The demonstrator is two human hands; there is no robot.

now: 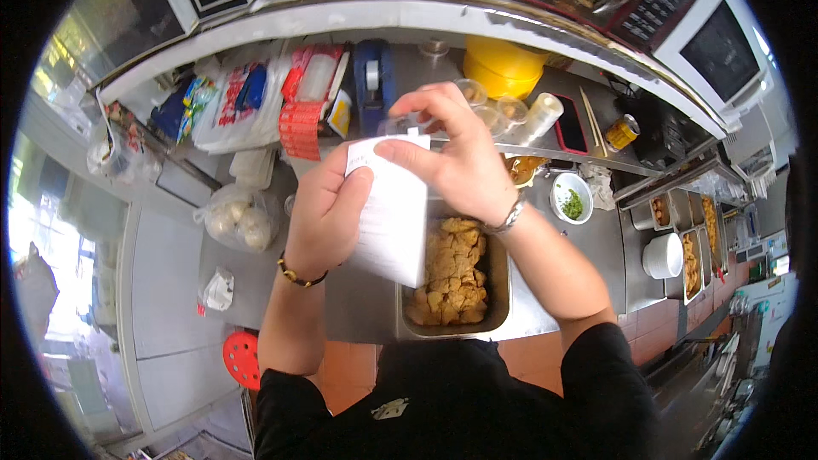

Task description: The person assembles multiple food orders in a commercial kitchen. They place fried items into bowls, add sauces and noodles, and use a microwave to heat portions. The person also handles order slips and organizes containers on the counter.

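A long white paper slip (394, 221) with faint print, like a receipt, hangs between my two hands above the steel counter. My left hand (322, 213) is closed on its left edge, thumb lying over the front. At its top edge my right hand (464, 153) pinches it, with the thumb on the front and the other fingers curled above and behind. The slip's lower end is slightly blurred. Below and to its right, a deep metal pan (497, 311) holds browned, folded pieces of food (456, 277).
A bag of round pale items (241, 218) lies left. White bowl with chopped greens (571, 198) stands right. The shelf ahead carries a blue tape dispenser (372, 85), red packets (300, 123), a yellow tub (504, 68), clear cups (511, 111), a phone (570, 126) and a can (623, 131).
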